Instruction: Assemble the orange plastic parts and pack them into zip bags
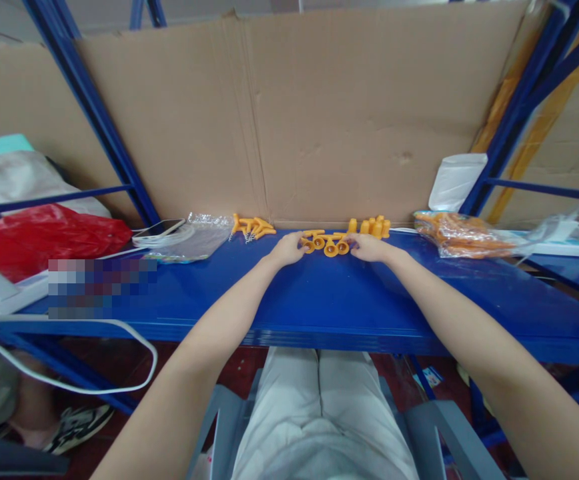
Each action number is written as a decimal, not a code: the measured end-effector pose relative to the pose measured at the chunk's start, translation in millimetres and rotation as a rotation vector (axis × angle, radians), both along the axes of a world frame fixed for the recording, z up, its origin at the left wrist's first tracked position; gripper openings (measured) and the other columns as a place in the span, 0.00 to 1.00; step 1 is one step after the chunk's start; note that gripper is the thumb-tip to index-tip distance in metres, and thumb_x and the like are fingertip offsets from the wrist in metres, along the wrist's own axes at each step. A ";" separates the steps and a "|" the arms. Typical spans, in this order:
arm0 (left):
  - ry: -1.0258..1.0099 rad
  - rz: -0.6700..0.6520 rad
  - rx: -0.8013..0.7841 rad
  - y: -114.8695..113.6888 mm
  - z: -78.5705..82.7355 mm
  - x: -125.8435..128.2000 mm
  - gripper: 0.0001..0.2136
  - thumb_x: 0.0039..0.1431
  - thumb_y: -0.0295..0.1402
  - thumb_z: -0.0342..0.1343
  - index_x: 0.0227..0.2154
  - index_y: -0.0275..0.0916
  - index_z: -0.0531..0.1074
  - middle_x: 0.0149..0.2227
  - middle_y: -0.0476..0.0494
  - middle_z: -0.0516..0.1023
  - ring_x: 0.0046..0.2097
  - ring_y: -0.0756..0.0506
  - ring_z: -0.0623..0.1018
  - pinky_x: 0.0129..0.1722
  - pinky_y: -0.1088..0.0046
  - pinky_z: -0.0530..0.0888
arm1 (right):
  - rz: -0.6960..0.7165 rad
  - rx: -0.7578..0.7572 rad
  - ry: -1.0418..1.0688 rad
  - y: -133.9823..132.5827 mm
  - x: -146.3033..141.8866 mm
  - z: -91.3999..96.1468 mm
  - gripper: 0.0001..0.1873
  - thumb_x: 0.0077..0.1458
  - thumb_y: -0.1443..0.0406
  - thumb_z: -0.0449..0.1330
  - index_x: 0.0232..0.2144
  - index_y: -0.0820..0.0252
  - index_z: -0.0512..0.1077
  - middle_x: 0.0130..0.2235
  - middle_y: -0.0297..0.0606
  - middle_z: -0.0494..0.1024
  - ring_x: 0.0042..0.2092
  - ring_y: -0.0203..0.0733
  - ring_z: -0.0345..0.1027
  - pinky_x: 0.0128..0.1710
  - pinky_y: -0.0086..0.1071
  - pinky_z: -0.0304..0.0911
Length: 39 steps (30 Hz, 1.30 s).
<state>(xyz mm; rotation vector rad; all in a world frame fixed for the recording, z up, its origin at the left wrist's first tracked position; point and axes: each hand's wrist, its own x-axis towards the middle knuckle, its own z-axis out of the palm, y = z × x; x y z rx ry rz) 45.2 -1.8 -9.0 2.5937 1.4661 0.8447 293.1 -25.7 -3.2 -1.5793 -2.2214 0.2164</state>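
On the blue tabletop, several small yellow-orange funnel-shaped pieces (330, 249) lie in a cluster, their round open mouths facing me. My left hand (289, 249) is at the left end of this cluster, its fingers curled around the outermost piece. From the other side, my right hand (369, 247) has its thumb and fingers bent at the rightmost piece. The fingertips are partly hidden. Left of the cluster lies a pile of yellow pieces with small metal chains (252, 227). Several yellow cup-like pieces (372, 227) stand upright behind my right hand.
A clear bag of orange pieces (454, 233) lies at the right. Left are a clear plastic bag (194, 237), a phone (159, 229), a red bag (52, 233) and a white cable (154, 363). A cardboard sheet (344, 120) closes the back between blue posts (99, 127). Another person's shoe (79, 427) shows lower left.
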 end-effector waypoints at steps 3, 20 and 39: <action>0.018 -0.092 0.006 0.2 0.8 -1.0 0.11 0.55 0.26 0.58 0.41 0.37 0.77 0.45 0.40 0.81 0.48 0.42 0.79 0.51 0.65 0.73 | -0.141 0.074 -0.013 5.2 11.6 0.7 0.17 0.55 0.70 0.55 0.46 0.63 0.74 0.48 0.52 0.78 0.52 0.60 0.71 0.53 0.49 0.65; 0.054 -0.141 -0.021 0.0 3.7 -2.8 0.12 0.56 0.26 0.57 0.44 0.37 0.77 0.47 0.41 0.81 0.49 0.43 0.79 0.53 0.67 0.73 | -0.591 -0.059 -0.039 8.2 61.5 -14.9 0.33 0.60 0.61 0.53 0.66 0.61 0.57 0.69 0.49 0.51 0.68 0.61 0.49 0.63 0.54 0.53; 0.085 -0.148 -0.028 -1.1 5.2 -2.1 0.13 0.57 0.28 0.57 0.45 0.37 0.77 0.48 0.40 0.81 0.49 0.42 0.79 0.53 0.66 0.73 | -0.521 -0.086 -0.149 29.6 69.0 -17.6 0.22 0.59 0.63 0.54 0.54 0.65 0.71 0.56 0.55 0.73 0.58 0.57 0.67 0.55 0.47 0.63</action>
